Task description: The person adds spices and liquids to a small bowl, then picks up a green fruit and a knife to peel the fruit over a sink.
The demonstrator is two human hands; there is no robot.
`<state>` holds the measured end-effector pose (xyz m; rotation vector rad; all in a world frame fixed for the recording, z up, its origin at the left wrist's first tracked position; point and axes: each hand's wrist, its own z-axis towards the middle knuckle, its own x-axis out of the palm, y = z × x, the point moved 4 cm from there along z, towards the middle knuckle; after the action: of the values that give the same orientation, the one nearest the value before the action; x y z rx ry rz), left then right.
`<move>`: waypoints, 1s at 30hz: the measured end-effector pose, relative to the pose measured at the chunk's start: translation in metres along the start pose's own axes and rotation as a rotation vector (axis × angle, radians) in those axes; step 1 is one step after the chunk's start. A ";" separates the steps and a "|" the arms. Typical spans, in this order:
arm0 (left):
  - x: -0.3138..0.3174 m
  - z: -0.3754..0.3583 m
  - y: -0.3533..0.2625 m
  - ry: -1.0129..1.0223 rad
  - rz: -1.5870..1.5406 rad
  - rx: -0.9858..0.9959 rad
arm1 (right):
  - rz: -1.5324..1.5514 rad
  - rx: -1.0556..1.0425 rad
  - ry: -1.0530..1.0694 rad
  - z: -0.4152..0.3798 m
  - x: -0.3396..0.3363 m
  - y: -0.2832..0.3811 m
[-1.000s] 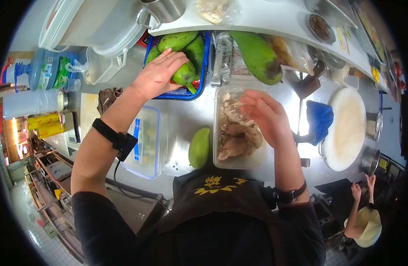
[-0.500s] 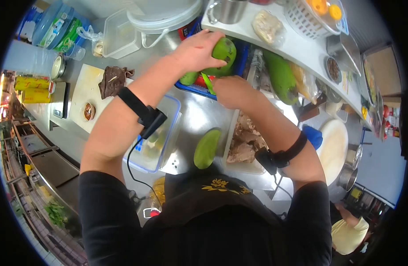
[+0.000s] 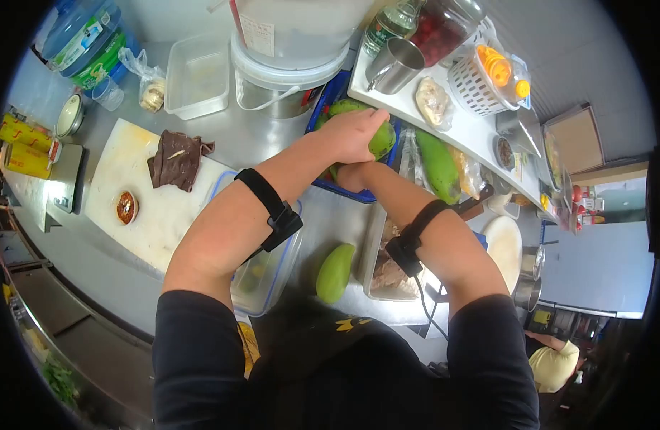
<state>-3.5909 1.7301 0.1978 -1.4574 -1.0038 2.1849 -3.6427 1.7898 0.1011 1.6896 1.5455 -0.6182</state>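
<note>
My left hand [image 3: 351, 137] is wrapped over the top of a green mango [image 3: 382, 140] in a blue basket [image 3: 316, 120]. Close below it, my right hand [image 3: 353, 177] is closed low inside the basket, its fingers mostly hidden; I cannot tell what it holds. Another green mango [image 3: 348, 106] lies behind the left hand. A paler green mango [image 3: 336, 273] rests alone on the steel counter, nearer to my body.
Right of the basket are a long green fruit [image 3: 438, 166] and a tray of meat [image 3: 389, 271]. A white bucket [image 3: 294, 68] stands behind. On the left are a cutting board [image 3: 140, 172] with a brown cloth [image 3: 178, 159] and a clear lidded box [image 3: 262, 287]. A shelf [image 3: 409, 104] overhangs at right.
My left hand has turned over the mango, and my right hand has sunk deeper into the basket. The bright green item at its fingers is now hidden. The camera view has shifted.
</note>
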 end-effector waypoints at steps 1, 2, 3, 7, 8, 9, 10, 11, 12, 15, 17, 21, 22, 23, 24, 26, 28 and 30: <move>-0.002 -0.001 -0.001 -0.004 -0.005 0.013 | -0.093 -0.080 -0.090 0.002 -0.001 0.003; -0.004 -0.001 0.000 0.002 -0.006 0.011 | -0.070 -0.048 -0.074 0.005 0.002 0.001; -0.004 -0.001 -0.001 0.013 -0.006 0.012 | -0.010 0.019 -0.040 0.008 0.006 -0.002; -0.014 -0.004 -0.006 -0.124 -0.063 0.070 | 0.135 0.207 -0.051 0.014 0.011 0.000; -0.022 -0.004 -0.008 -0.166 -0.077 0.019 | 0.165 0.242 -0.068 0.017 0.016 -0.002; -0.030 -0.006 -0.009 -0.206 -0.093 -0.037 | 0.185 0.272 -0.081 0.022 0.021 -0.004; -0.037 -0.007 -0.011 -0.232 -0.130 -0.053 | 0.231 0.283 -0.085 0.023 0.021 -0.004; -0.041 -0.008 -0.012 -0.224 -0.138 -0.050 | 0.237 0.293 -0.082 0.022 0.021 -0.005; -0.046 -0.010 -0.012 -0.261 -0.110 -0.006 | 0.198 0.323 -0.084 0.020 0.023 -0.007; -0.062 -0.020 -0.018 -0.362 -0.150 -0.042 | 0.126 0.494 -0.034 0.001 -0.008 0.012; -0.074 -0.026 -0.025 -0.392 -0.136 -0.024 | 0.153 0.427 -0.043 0.009 -0.003 0.006; -0.097 -0.035 -0.037 -0.416 -0.156 -0.019 | 0.118 0.299 -0.034 0.009 -0.008 0.017; -0.103 -0.036 -0.036 -0.445 -0.163 -0.015 | 0.116 0.307 -0.031 0.011 -0.007 0.014; -0.108 -0.038 -0.037 -0.475 -0.172 -0.012 | 0.113 0.316 -0.025 0.011 -0.004 0.011; -0.111 -0.041 -0.039 -0.480 -0.169 -0.007 | 0.105 0.322 -0.019 0.012 -0.002 0.008; -0.120 -0.051 -0.047 -0.506 -0.196 0.014 | 0.091 0.329 0.000 0.013 0.000 0.008; -0.129 -0.060 -0.053 -0.527 -0.184 0.016 | 0.118 0.392 -0.047 0.008 -0.003 0.010; -0.135 -0.069 -0.059 -0.545 -0.174 0.015 | 0.149 0.455 -0.089 0.000 -0.013 0.012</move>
<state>-3.4783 1.7142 0.3142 -0.7345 -1.2196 2.4983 -3.6325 1.7817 0.1135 2.0568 1.2632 -1.0075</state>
